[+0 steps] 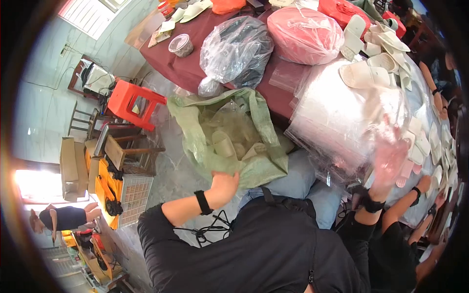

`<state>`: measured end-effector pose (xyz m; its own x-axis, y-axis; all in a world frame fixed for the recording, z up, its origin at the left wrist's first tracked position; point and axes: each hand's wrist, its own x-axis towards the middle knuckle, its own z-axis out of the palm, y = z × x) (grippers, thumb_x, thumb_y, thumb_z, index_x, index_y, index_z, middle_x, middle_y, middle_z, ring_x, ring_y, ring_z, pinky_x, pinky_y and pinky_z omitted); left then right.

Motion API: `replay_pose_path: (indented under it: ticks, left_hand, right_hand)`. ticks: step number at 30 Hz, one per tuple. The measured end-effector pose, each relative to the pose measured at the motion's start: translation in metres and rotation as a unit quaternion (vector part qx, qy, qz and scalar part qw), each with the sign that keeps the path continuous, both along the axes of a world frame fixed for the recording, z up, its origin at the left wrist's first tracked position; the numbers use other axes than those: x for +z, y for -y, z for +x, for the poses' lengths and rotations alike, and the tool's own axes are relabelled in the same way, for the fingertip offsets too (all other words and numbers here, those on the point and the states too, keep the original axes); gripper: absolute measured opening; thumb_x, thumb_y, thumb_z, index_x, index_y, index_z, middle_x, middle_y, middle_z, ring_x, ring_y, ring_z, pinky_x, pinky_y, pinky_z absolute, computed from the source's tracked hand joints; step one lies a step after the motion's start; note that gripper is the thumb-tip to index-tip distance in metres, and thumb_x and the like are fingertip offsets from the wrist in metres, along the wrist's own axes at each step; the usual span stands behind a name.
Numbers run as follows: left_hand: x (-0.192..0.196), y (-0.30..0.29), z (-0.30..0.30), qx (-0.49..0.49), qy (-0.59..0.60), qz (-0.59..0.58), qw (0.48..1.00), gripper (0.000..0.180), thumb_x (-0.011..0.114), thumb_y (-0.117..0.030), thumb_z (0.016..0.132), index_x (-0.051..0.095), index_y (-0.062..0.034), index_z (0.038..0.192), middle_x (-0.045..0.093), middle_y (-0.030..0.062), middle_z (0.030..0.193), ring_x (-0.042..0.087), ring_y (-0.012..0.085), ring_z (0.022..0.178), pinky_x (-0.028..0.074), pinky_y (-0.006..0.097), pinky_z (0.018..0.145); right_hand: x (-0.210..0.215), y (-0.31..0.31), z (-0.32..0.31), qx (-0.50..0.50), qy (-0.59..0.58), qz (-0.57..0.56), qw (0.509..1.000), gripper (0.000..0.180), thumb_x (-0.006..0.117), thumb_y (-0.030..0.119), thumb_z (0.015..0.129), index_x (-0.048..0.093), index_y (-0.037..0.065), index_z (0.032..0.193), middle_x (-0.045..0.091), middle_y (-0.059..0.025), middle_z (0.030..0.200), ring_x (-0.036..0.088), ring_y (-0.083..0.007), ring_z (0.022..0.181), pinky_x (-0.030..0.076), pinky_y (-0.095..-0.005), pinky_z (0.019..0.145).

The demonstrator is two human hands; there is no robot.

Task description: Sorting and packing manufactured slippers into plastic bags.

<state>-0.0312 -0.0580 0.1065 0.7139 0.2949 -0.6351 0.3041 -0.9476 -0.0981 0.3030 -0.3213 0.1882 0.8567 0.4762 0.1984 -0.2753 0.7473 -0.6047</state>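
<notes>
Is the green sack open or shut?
The green sack is open: its mouth gapes, showing slippers inside; left hand at its rim.

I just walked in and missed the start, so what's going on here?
A seated person has the left hand at the near rim of an open green sack with pale slippers inside. The right hand, blurred, is by clear plastic bags stacked on the table; its grip is unclear. More pale slippers lie around there, with other people's arms to the right.
</notes>
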Motion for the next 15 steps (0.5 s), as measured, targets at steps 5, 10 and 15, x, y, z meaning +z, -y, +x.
replay_pose_path:
  ticks: [5, 10, 15]
  left_hand:
    - [-0.002, 0.01, -0.019, -0.045, -0.015, 0.029, 0.998, 0.055, 0.054, -0.007, 0.077, 0.039, -0.0027, 0.13, 0.066, 0.0126, 0.082, 0.065, 0.0329, 0.081, 0.047, 0.051, 0.062]
    - [0.016, 0.008, -0.01, -0.004, -0.046, -0.039, 0.998, 0.05, 0.054, -0.008, 0.078, 0.044, -0.0029, 0.126, 0.066, 0.0158, 0.086, 0.065, 0.0281, 0.084, 0.05, 0.045, 0.063]
    - [0.014, 0.013, -0.036, 0.091, 0.108, -0.099, 0.985, 0.046, 0.052, -0.008, 0.077, 0.048, -0.0021, 0.123, 0.066, 0.0157, 0.08, 0.066, 0.0278, 0.074, 0.051, 0.037, 0.057]
  right_hand:
    - [0.012, -0.071, -0.076, 0.354, 0.054, 0.149, 0.922, 0.019, 0.046, 0.026, 0.094, 0.05, 0.01, 0.101, 0.044, -0.0129, 0.134, 0.037, -0.0438, 0.126, 0.027, -0.0577, 0.105]
    - [0.002, -0.139, -0.105, 0.36, -0.047, 0.044, 0.931, 0.023, 0.047, 0.027, 0.095, 0.05, 0.007, 0.105, 0.052, -0.0183, 0.121, 0.046, -0.0415, 0.119, 0.036, -0.0506, 0.102]
    - [-0.041, -0.186, -0.132, 0.416, -0.129, 0.046, 0.899, 0.011, 0.049, 0.017, 0.094, 0.05, 0.008, 0.1, 0.05, -0.0189, 0.126, 0.05, -0.0357, 0.116, 0.041, -0.0474, 0.098]
